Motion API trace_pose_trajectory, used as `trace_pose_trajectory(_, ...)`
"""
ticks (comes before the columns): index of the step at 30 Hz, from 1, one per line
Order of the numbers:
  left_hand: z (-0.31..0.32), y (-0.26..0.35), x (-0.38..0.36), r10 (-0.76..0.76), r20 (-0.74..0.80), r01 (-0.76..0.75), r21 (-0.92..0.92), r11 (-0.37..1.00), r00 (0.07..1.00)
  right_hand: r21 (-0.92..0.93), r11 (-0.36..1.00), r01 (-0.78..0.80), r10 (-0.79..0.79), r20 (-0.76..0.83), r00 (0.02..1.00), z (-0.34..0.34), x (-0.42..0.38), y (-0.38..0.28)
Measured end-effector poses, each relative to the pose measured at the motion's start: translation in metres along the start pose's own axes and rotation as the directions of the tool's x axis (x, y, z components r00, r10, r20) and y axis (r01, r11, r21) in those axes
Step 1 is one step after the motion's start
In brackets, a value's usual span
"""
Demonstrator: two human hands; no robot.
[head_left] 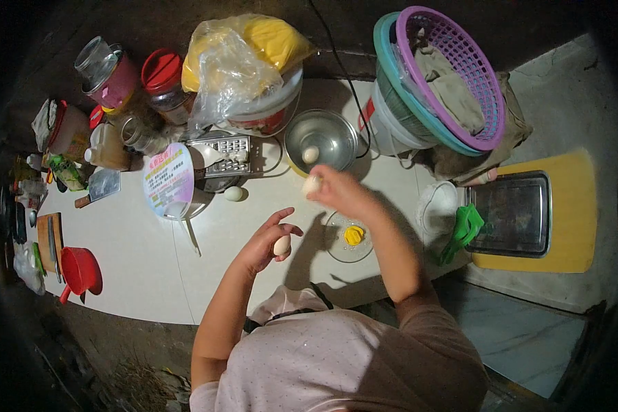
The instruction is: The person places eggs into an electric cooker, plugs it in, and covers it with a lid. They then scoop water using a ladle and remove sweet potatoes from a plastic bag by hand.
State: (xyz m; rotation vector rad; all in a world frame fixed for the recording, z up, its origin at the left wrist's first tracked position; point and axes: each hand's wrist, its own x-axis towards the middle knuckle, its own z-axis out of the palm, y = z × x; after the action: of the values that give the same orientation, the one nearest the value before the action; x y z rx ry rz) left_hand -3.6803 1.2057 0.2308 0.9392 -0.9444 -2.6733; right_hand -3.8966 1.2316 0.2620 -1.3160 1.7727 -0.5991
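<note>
My left hand (268, 244) holds an egg (281, 246) above the table, its index finger stretched out. In my right hand (335, 189) is another egg (312, 185), held just in front of the metal bowl (340, 130). One more egg (310, 154) lies inside that bowl. Partly beneath my right forearm is a glass bowl (347, 254) with a yellow thing (353, 235) in it, perhaps yolk. A pale greenish egg (233, 193) rests on the table (137, 254) near the grater (237, 152).
A round paper fan (169, 180) lies left of the grater. Behind stand a yellow bag (268, 42) and stacked baskets (484, 62). At the right are a white container (438, 208), a green cloth-like item (463, 230) and a dark tray (508, 213). A red scoop (80, 270) sits far left.
</note>
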Motion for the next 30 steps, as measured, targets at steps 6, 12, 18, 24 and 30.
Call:
trace_pose_trajectory(6,-0.014,-0.014,-0.004,-0.001,-0.188,0.009,0.041,0.999,0.982,-0.391,0.914,-0.107,-0.012,-0.29,0.957,-0.019,0.053,0.053)
trace_pose_trajectory(12,-0.021,-0.021,-0.014,0.008,-0.299,-0.017,-0.026,1.0,0.954,-0.524,0.819,-0.236,0.139,-0.219,0.966,-0.013,0.065,0.043)
trace_pose_trajectory(18,-0.026,-0.027,-0.013,0.044,-0.26,-0.096,-0.187,0.978,0.965,-0.584,0.755,-0.299,0.204,-0.225,0.953,-0.016,0.058,0.029)
trace_pose_trajectory(24,-0.017,-0.026,-0.001,0.12,-0.348,-0.197,-0.194,0.961,0.93,-0.155,0.984,0.09,-0.074,0.107,0.991,0.016,0.015,0.008)
trace_pose_trajectory(30,-0.013,-0.024,0.01,0.121,-0.31,-0.191,-0.203,0.96,0.943,-0.207,0.966,0.157,-0.149,0.051,0.987,0.064,-0.028,-0.014)
